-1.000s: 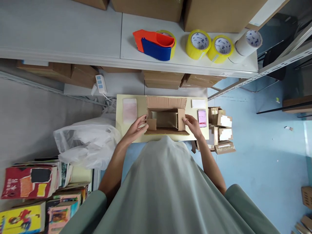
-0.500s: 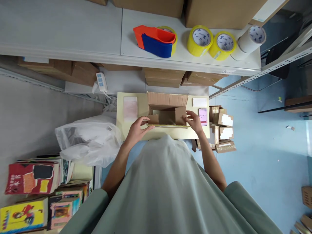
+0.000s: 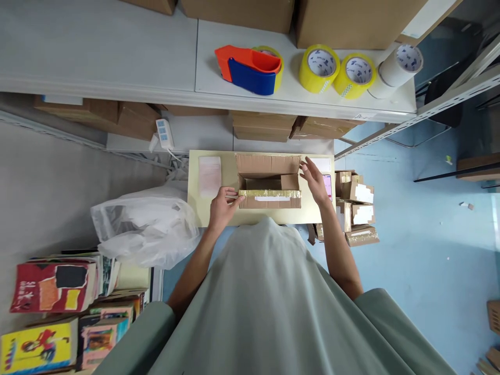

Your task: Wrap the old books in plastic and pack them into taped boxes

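An open cardboard box [image 3: 269, 201] lies on the pale yellow table [image 3: 203, 213], its far flap raised and its near flap tilted down, showing shiny tape and a white label strip. My left hand [image 3: 224, 209] grips the near flap at its left corner, thumb in front and fingers behind. At the box's right side is my right hand [image 3: 315, 182], fingers apart, its tips by the right edge of the far flap. Whether those tips touch the cardboard is hard to see. The box's inside appears bare where it shows.
Left of the box lies a pale pink packet [image 3: 210, 176]; at right a phone [image 3: 327, 186] is partly covered by my right hand. A shelf above holds a tape dispenser [image 3: 250, 70] and tape rolls [image 3: 319, 67]. Plastic bags [image 3: 144, 224], books [image 3: 50, 286] and small boxes [image 3: 361, 213] flank the table.
The near flap has swung down towards me, so its taped face shows. My right hand has moved from the right inner flap up to the far flap's edge. My left hand stays at the left corner.
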Tool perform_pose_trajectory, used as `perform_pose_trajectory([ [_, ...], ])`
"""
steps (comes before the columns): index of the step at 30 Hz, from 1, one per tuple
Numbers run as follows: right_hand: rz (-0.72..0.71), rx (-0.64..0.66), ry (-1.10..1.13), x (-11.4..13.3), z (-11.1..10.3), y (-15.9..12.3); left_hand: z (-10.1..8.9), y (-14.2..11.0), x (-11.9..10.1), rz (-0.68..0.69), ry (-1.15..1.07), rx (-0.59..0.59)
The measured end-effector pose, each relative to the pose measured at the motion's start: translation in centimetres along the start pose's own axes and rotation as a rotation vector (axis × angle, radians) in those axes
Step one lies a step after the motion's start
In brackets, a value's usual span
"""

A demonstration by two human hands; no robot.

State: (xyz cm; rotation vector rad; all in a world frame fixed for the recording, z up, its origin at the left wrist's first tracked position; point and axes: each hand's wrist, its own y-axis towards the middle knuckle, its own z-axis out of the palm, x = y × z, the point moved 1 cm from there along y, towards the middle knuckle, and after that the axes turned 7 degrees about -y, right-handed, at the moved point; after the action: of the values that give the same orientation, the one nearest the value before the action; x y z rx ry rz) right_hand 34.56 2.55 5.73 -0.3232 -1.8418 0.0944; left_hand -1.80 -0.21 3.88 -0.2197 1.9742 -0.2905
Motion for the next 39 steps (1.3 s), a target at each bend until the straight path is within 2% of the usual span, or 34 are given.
perform_pose_trajectory([
  [3,-0.044,-0.006,-0.032,1.2,0.3,0.1,0.0,0.0,-0.1,0.005,0.002,0.008],
  [6,-0.072,0.006,-0.085,1.5,0.1,-1.0,-0.1,-0.1,-0.3,0.036,0.012,0.023],
  [10,-0.069,0.075,-0.156,0.0,-0.2,-3.1,-0.1,-0.4,-0.7,0.1,0.032,0.048],
  [14,0.001,0.073,-0.121,-1.8,0.4,-4.9,0.5,-0.8,-1.3,0.195,-0.005,0.116],
  [17,0.032,0.045,-0.066,-1.9,1.1,-5.6,1.1,-1.0,-1.7,0.168,-0.044,0.11],
  [21,0.022,-0.041,-0.124,-0.9,1.6,-6.0,1.1,-1.0,-2.1,0.112,-0.045,0.068],
  [27,0.004,-0.053,-0.073,-0.9,2.5,-6.1,0.5,-0.1,-2.3,0.172,0.071,0.116],
  [32,0.007,-0.078,-0.121,-1.9,3.3,-5.6,1.6,0.6,-1.8,0.246,0.126,0.118],
  [39,0.053,-0.075,-0.15,-1.7,3.8,-6.1,2.3,-0.2,-1.3,0.233,0.146,0.091],
])
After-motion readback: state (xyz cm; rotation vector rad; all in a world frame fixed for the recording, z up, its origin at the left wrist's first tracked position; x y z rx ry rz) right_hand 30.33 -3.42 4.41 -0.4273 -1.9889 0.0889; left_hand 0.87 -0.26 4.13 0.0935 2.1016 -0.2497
